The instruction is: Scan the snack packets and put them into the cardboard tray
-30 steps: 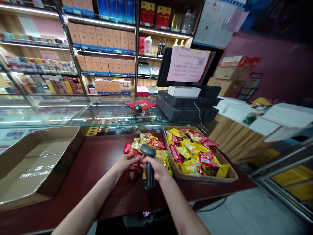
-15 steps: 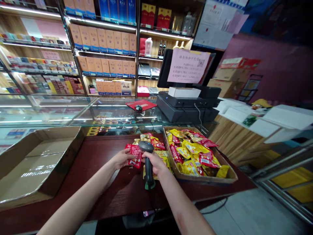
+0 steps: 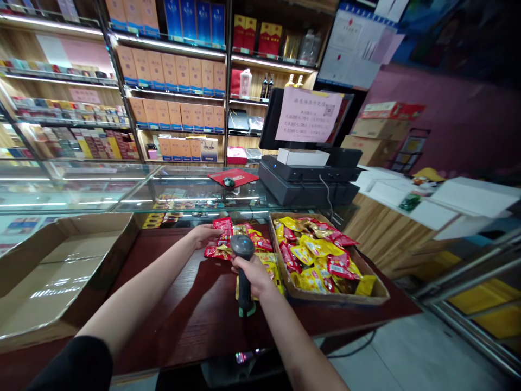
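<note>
A black barcode scanner (image 3: 244, 282) stands upright in my right hand (image 3: 254, 273), whose fingers wrap round its handle. The scanner's head points away from me. My left hand (image 3: 204, 235) pinches a red snack packet (image 3: 223, 228) by its left side, held up just left of the scanner head. Another red packet (image 3: 217, 252) lies on the table below it. Behind and right of the scanner is a loose pile of red and yellow snack packets (image 3: 271, 264), partly hidden by my right hand and the scanner.
A cardboard tray (image 3: 331, 296) full of red, yellow and gold packets stands at right. At left is a larger cardboard box (image 3: 87, 236), open on top. Behind the dark red table (image 3: 175, 309) are a glass counter (image 3: 183, 184) and a cash register with a monitor (image 3: 305, 117).
My left hand has moved up and away from me with a red packet. A red packet now lies below it. My right hand and the scanner have shifted only slightly.
</note>
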Action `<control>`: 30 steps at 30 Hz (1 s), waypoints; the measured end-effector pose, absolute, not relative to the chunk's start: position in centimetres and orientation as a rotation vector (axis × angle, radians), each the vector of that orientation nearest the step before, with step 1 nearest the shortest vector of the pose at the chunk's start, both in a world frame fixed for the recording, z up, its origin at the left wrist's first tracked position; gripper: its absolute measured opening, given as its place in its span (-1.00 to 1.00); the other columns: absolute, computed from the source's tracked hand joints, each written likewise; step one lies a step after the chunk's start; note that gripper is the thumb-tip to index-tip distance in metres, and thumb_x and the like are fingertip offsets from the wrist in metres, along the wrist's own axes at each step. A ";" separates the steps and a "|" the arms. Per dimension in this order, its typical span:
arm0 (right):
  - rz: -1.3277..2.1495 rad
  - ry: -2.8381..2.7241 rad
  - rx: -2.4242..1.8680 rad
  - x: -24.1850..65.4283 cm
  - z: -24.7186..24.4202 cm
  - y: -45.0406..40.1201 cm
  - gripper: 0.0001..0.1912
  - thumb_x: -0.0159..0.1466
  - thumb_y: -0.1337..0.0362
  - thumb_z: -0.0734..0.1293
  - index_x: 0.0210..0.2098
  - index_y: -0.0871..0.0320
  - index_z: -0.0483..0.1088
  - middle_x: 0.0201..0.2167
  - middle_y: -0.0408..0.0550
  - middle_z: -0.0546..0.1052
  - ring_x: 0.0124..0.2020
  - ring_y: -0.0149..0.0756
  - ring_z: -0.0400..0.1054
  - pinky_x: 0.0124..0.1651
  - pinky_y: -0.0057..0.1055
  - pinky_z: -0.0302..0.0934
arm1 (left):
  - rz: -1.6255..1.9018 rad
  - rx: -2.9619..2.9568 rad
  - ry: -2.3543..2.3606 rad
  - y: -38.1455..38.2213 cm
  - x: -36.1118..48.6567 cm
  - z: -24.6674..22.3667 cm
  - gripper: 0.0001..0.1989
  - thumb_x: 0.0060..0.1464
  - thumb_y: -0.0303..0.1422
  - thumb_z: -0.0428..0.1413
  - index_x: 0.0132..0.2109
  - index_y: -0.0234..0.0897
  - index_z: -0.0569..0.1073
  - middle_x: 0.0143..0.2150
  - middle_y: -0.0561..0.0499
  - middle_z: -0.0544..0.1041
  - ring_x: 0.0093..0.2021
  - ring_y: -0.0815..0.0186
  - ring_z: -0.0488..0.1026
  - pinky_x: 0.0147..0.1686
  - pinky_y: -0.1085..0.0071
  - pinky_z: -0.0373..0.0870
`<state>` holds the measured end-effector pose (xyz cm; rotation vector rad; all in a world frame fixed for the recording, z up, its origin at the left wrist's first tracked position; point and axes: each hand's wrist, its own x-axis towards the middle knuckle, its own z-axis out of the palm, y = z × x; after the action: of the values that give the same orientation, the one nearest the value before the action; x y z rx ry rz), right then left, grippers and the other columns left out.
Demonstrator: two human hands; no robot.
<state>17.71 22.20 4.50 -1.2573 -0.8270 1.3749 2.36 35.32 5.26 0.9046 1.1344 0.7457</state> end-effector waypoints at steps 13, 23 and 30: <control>1.534 -0.841 -1.294 15.4 5.1 21.5 -0.90 -0.09 0.33 0.32 -0.60 0.23 0.30 -0.71 -0.20 0.35 -0.68 -0.43 0.31 -0.69 -0.56 0.07 | 0.704 0.979 1.109 37.8 3.5 4.6 -0.63 -0.37 -0.44 0.37 -0.39 -0.34 0.37 -0.51 0.05 0.49 -0.58 0.42 0.39 -0.57 0.51 0.32; 1.509 -0.859 -1.343 15.2 5.9 21.7 -0.89 -0.05 0.33 0.31 -0.61 0.21 0.28 -0.78 -0.21 0.32 -0.75 -0.49 0.21 -0.69 -0.58 0.06 | 0.725 0.953 1.128 37.0 3.6 5.9 -0.68 -0.31 -0.47 0.34 -0.36 -0.33 0.40 -0.49 0.02 0.50 -0.55 0.38 0.43 -0.47 0.43 0.40; 1.489 -0.874 -1.320 15.4 5.5 21.9 -0.92 -0.08 0.33 0.30 -0.60 0.23 0.33 -0.74 -0.16 0.36 -0.70 -0.44 0.24 -0.66 -0.53 0.08 | 0.725 0.952 1.121 37.2 3.5 5.6 -0.74 -0.21 -0.43 0.31 -0.31 -0.33 0.44 -0.47 -0.04 0.51 -0.49 0.31 0.46 -0.46 0.42 0.39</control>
<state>15.39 21.90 5.45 -1.3203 -0.8735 1.4892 3.47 37.20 5.59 0.9522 1.1209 0.7250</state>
